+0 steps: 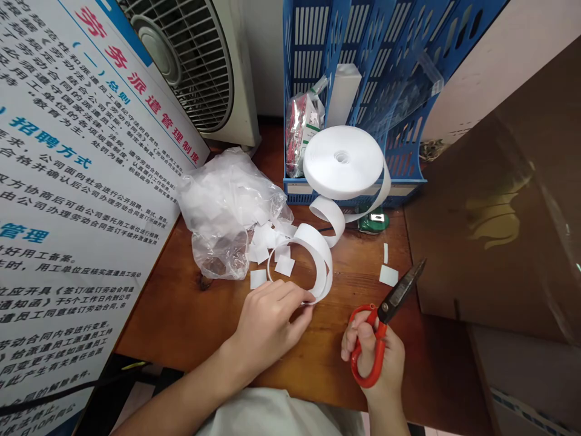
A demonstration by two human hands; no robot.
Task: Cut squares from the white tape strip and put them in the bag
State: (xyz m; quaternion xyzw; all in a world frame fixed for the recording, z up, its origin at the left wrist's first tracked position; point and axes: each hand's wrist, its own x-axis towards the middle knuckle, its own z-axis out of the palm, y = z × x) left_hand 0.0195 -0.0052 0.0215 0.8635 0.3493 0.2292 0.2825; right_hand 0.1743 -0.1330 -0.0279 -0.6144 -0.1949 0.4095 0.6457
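Observation:
My left hand [275, 312] pinches the loose end of a white strip [323, 260] between thumb and fingers. The strip curls back in loops to a large white roll [344, 162] at the front of the blue file rack. In my right hand [379, 357] are red-handled scissors [402, 292], with fingers through the loops and the dark blades together, pointing up and right. Small white squares [285, 265] lie beyond my left hand, beside a clear plastic bag [227, 212] with white pieces inside. Another white square [389, 275] and a thin sliver [385, 253] lie left of the blades.
A blue file rack [354, 188] stands at the back of the wooden table [318, 357], holding a packet [302, 130] and a white box [344, 94]. A green tape measure [374, 221] lies before it. A fan [195, 66], a printed board [82, 181] and a brown carton [494, 230] surround the table.

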